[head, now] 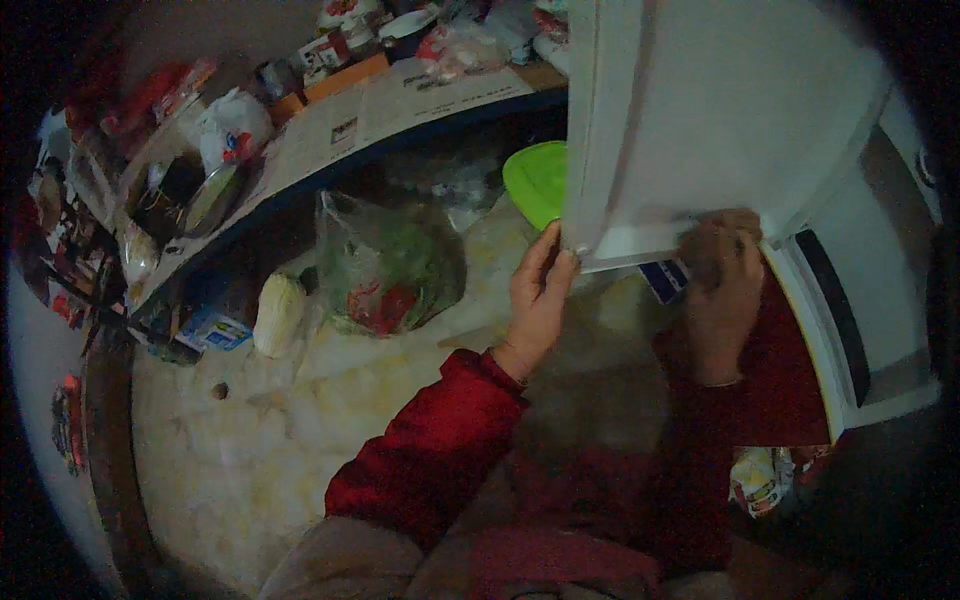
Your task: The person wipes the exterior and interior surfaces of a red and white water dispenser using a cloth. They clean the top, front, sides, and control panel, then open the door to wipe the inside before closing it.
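A white door panel [735, 112], which looks like an open refrigerator door, stands before me at the upper right. My left hand [540, 292] grips its lower left corner, thumb and fingers at the edge. Against the inner side of the panel, near its bottom edge, is my right hand [720, 262]; it is blurred, and whether it holds anything cannot be told. Just left of the door, partly hidden by it, shows a bright green plastic basin or lid [536, 180]. To the right is a white cabinet body [825, 330] with a dark strip along it.
Under a newspaper-covered table [390, 97] crowded with bags lie a clear plastic bag of green and red vegetables [390, 277], a pale cabbage [279, 313] and a blue package [217, 332]. A small round brown thing [220, 391] lies on the tiled floor. More packages [761, 476] sit at lower right.
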A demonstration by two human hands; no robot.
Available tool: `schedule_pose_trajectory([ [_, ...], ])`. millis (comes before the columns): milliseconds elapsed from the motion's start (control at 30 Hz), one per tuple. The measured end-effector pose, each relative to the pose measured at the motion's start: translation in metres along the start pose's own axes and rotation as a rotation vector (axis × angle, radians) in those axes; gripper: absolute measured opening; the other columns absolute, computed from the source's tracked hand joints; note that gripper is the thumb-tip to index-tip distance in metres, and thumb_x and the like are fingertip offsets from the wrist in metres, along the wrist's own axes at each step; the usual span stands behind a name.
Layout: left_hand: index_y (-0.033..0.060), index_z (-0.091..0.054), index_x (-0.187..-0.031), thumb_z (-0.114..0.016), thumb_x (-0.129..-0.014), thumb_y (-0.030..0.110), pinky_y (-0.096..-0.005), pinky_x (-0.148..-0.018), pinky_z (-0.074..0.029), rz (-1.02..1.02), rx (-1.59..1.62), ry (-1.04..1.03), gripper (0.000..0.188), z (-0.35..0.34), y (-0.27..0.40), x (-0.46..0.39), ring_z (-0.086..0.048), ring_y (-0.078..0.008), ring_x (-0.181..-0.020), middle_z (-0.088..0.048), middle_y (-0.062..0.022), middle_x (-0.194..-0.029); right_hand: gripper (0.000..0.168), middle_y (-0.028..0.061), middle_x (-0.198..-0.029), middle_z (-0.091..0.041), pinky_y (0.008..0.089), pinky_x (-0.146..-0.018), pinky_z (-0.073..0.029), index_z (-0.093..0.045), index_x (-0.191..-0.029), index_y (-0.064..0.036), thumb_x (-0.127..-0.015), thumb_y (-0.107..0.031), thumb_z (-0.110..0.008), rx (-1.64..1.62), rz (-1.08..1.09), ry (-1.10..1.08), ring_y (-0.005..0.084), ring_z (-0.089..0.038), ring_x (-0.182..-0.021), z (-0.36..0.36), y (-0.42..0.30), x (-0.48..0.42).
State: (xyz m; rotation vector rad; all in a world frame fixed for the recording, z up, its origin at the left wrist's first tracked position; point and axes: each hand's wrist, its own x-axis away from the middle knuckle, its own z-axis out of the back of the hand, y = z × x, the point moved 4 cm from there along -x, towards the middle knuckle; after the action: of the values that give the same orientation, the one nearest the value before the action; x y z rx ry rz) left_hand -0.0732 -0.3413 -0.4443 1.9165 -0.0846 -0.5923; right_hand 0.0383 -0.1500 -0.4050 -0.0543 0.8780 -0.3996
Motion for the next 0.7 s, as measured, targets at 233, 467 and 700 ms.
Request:
schedule_pose_trajectory([
  [233, -0.0041, -0.043, -0.132, -0.042, -0.099, 0.032, -0.0291, -0.1, -0.035, 0.042, 0.05, -0.006, 0.049, 0.008, 0.0, -0.006, -0.047, -0.0156, -0.114, -0.052, -0.0087, -0.125, 0.054, 0.0192, -0.125, -0.046, 0.0469, -0.092, -0.039, -0.054, -0.119, -0.004, -0.066, -0.003, -0.065, -0.339, 0.08, -0.213, 0.0389, -0.044, -0.112, 0.01, -0.106, 0.014],
  [467, 0.0022, -0.044, -0.13, -0.039, -0.1, 0.026, -0.0306, -0.099, -0.036, 0.06, -0.013, 0.01, 0.04, 0.003, -0.001, -0.004, -0.046, -0.0173, -0.115, -0.05, -0.0072, -0.124, 0.059, 0.0158, -0.126, -0.042, 0.0466, -0.095, -0.037, -0.057, -0.118, -0.008, -0.061, -0.007, -0.069, -0.65, 0.198, -0.063, 0.0388, -0.042, -0.111, 0.009, -0.085, 0.015],
  [700, 0.0043, -0.036, -0.135, -0.042, -0.098, 0.026, -0.0321, -0.101, -0.036, 0.051, 0.124, -0.036, 0.043, 0.005, 0.002, 0.001, -0.04, -0.0181, -0.122, -0.045, -0.0061, -0.129, 0.058, 0.0114, -0.119, -0.044, 0.0462, -0.094, -0.038, -0.062, -0.113, -0.014, -0.056, -0.004, -0.069, -0.43, 0.48, 0.09, 0.0378, -0.041, -0.108, 0.018, -0.141, -0.016],
])
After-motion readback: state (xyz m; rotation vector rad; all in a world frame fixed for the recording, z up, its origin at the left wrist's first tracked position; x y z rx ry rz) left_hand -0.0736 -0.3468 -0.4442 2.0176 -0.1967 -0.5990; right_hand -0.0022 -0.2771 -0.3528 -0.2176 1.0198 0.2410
